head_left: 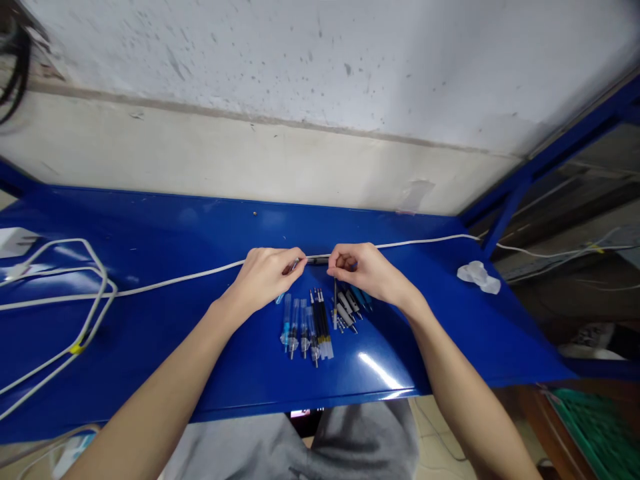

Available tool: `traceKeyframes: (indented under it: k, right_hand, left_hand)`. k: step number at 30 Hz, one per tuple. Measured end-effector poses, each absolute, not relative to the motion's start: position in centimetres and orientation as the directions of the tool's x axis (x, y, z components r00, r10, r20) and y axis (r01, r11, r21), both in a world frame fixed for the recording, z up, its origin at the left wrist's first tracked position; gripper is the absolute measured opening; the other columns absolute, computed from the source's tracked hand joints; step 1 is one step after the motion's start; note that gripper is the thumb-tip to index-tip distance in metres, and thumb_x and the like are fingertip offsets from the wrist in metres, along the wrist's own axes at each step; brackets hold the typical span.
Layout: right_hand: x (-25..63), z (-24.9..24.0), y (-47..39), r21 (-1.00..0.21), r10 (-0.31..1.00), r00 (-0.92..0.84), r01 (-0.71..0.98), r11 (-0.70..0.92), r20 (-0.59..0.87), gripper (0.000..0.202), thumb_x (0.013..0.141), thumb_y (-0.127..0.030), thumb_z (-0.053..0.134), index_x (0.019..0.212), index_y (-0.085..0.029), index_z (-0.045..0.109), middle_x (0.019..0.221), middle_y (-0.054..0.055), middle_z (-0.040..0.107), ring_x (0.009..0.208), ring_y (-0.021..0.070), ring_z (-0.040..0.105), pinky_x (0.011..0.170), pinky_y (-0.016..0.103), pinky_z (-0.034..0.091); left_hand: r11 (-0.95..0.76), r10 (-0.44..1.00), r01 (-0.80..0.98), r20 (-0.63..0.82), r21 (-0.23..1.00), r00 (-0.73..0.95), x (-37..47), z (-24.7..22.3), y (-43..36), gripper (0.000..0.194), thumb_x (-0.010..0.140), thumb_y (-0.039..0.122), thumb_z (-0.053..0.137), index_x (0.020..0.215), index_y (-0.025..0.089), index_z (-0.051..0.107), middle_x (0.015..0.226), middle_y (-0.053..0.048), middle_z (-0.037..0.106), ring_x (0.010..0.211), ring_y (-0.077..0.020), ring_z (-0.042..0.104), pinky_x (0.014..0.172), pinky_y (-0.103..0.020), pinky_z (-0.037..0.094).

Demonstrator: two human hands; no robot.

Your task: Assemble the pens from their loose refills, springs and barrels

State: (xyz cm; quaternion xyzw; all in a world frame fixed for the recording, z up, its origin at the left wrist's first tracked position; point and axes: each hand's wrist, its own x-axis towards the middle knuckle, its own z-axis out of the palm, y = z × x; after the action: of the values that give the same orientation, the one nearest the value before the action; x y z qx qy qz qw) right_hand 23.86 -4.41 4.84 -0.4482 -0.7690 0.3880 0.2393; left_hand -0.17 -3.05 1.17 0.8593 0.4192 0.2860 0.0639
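My left hand (270, 275) is closed in a pinch above the clear pen barrels (295, 327); a small part shows between its fingers, too hidden to name. To the right, my right hand (367, 270) pinches the upper end of a thin pen refill (335, 305), which hangs downward. A dark slim piece (319, 261) lies between the fingertips of both hands, near the white cable. Several black pen refills (323, 323) lie side by side next to the barrels. Grey pen parts (346, 310) and blue ones (361, 298) are partly under my right hand, with small springs (341, 325) beside them.
The blue tabletop (165, 233) meets a speckled wall (300, 73). A white cable (175, 279) runs across behind my hands, looped at left by a white plug adapter (17, 242). Crumpled clear plastic (479, 276) lies at right. A blue frame post (505, 213) stands at the right edge.
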Motion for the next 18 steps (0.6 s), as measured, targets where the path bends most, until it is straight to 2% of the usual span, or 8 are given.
traceKeyframes:
  k: [10, 18]
  right_hand:
    - [22.7, 3.8, -4.8, -0.87, 0.794, -0.605, 0.425, 0.252, -0.066, 0.008, 0.09, -0.02, 0.066, 0.084, -0.017, 0.062, 0.067, -0.004, 0.059, 0.058, 0.0093, 0.051, 0.057, 0.021, 0.04]
    - [22.2, 3.3, -4.9, -0.814, 0.77, -0.634, 0.481, 0.326, -0.066, 0.012, 0.089, -0.013, 0.067, 0.079, -0.017, 0.061, 0.062, -0.006, 0.054, 0.054, 0.0084, 0.046, 0.054, 0.022, 0.034]
  left_hand:
    - [-0.637, 0.76, 0.683, 0.441, 0.357, 0.478, -0.1, 1.3, -3.1, 0.021, 0.097, 0.026, 0.055, 0.087, 0.019, 0.073, 0.061, 0.002, 0.064, 0.051, -0.0104, 0.056, 0.055, -0.023, 0.035]
    - [-0.637, 0.758, 0.689, 0.446, 0.346, 0.477, -0.1, 1.1, -3.1, 0.023, 0.097, 0.027, 0.055, 0.086, 0.02, 0.073, 0.06, 0.002, 0.064, 0.05, -0.0107, 0.055, 0.054, -0.023, 0.034]
